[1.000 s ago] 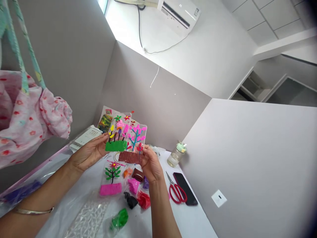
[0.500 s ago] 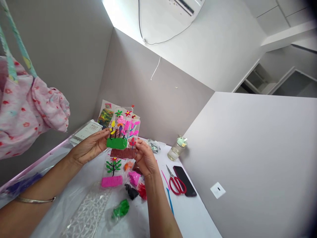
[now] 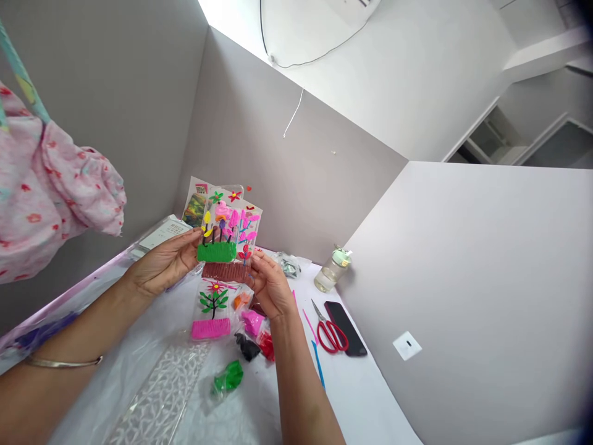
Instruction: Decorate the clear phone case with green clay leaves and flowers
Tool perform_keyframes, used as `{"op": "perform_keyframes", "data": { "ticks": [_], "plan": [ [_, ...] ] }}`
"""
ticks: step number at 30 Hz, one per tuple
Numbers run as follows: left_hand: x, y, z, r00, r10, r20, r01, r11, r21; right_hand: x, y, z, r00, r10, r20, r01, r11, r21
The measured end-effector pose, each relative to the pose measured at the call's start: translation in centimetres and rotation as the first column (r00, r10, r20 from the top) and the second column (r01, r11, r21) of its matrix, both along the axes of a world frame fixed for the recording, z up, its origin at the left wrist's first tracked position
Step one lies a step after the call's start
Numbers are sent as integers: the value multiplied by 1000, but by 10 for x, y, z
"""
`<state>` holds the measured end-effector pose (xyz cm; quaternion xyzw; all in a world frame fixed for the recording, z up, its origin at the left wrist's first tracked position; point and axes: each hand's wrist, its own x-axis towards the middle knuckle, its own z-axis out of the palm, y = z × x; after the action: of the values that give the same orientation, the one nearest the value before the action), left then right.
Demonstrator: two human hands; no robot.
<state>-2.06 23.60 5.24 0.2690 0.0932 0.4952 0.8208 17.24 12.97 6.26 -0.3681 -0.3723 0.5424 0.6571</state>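
Above the worktop point(image 3: 361, 395), left hand point(image 3: 160, 269) and right hand point(image 3: 269, 287) are pinching overlapped clay-flower sheets point(image 3: 227, 238); edge-only grips seem best to spare the relief.

No legible text. Print on the white card point(image 3: 165, 233) and the colourful packet point(image 3: 195, 207), frame centre-left, too small to read.

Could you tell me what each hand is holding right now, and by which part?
The left hand grips the green-based clay panel by its left edge; the right hand pinches the brown-based panel at its lower right.
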Motion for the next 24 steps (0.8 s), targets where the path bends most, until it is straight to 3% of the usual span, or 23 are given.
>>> {"op": "perform_keyframes", "data": {
  "ticks": [6,10,14,17,21,24],
  "plan": [
    [-4,-2,7,998,52,-26,-53,999,-11,1,0,0,996,23,89,-23,1000,5],
    [-5,-2,7,997,59,-40,-60,998,-15,5,1,-1,916,-17,400,22,1000,-7],
    [-9,-2,12,996,88,-33,-88,996,-3,12,-2,-5,684,48,728,49,993,-112],
    [-13,-2,17,994,105,-18,-104,994,10,10,-7,-12,393,130,910,113,976,-188],
    [-18,-1,20,993,121,1,-121,992,24,-4,-8,-25,100,208,973,185,957,-224],
    [-21,1,20,992,126,10,-126,992,27,-16,-4,-35,-35,283,958,220,938,-269]
  ]
}}
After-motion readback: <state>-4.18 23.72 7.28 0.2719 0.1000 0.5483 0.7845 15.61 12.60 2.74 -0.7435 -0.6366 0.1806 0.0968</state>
